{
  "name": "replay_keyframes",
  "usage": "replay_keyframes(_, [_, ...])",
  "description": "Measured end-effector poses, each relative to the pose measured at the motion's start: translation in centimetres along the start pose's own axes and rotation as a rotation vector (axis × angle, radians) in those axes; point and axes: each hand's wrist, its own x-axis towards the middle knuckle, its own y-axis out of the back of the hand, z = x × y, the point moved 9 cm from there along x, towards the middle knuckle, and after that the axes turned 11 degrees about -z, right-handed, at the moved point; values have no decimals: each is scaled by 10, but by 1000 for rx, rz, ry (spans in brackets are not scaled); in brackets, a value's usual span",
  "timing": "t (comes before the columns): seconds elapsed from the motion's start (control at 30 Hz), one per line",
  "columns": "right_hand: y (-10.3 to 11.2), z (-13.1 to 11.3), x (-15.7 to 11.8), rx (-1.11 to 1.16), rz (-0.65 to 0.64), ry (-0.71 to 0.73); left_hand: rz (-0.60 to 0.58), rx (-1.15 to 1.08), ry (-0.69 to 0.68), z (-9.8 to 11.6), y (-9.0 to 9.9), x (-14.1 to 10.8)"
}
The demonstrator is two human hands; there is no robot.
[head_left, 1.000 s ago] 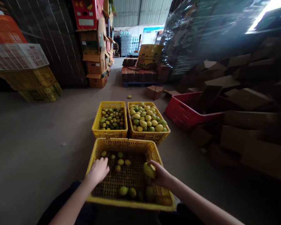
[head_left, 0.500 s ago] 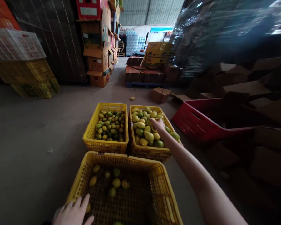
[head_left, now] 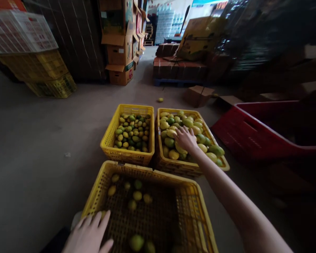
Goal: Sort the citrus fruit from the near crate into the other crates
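My right hand (head_left: 186, 140) reaches over the right-hand yellow crate (head_left: 162, 161), its fingers spread and resting on the heaped yellow and green lemons (head_left: 174, 154). Nothing shows clasped in it, though the palm side is hidden. At the lower left, my left hand (head_left: 91, 232) lies over the left rim of the near yellow crate (head_left: 205, 214), fingers stretched apart. Several scattered lemons (head_left: 137, 195) lie on this crate's dark slatted bottom. A third yellow crate (head_left: 105, 144), behind it on the left, holds many smaller green and yellow lemons (head_left: 136, 133).
On the right, a red crate (head_left: 234, 131) stands tilted beside cardboard. A single lemon (head_left: 160, 99) lies on the floor beyond the crates. Farther back are an open carton (head_left: 198, 95), a loaded blue pallet (head_left: 171, 83), stacked boxes (head_left: 118, 56) and stacked crates (head_left: 46, 65).
My right hand has gone from curled fingers at the lemons to spread fingers lying on the heap. The view has tilted down and turned slightly left. My left hand stays at the near crate's rim.
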Motion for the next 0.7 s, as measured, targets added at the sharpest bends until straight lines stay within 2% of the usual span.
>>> replay_keyframes(0.07, [-10, -33, -56, -13, -30, 181, -58, -30, -11, 2, 3, -8])
replay_keyframes(0.17, [-42, -71, -149, 58, -183, 355, -55, -10, -82, 11, 14, -22])
replay_keyframes(0.27, [-93, -98, -226, 122, -427, 398, -73, 34, -186, 21, 15, -31])
replay_keyframes(0.33, [-137, -109, -259, 112, -613, 351, -91, 72, -167, 20, 10, -31])
replay_keyframes(0.43, [-200, -114, -278, 74, -798, 205, -75, 143, -79, 11, 5, -27])
replay_keyframes(0.53, [-248, -118, -263, 75, -837, 83, -66, 179, -43, 2, 0, -24])
replay_keyframes(0.63, [-280, -120, -237, 113, -831, -56, -44, 142, -36, -9, 1, -22])
replay_keyframes(0.7, [-293, -121, -222, 160, -815, -140, -35, 121, -4, -18, 4, -22])
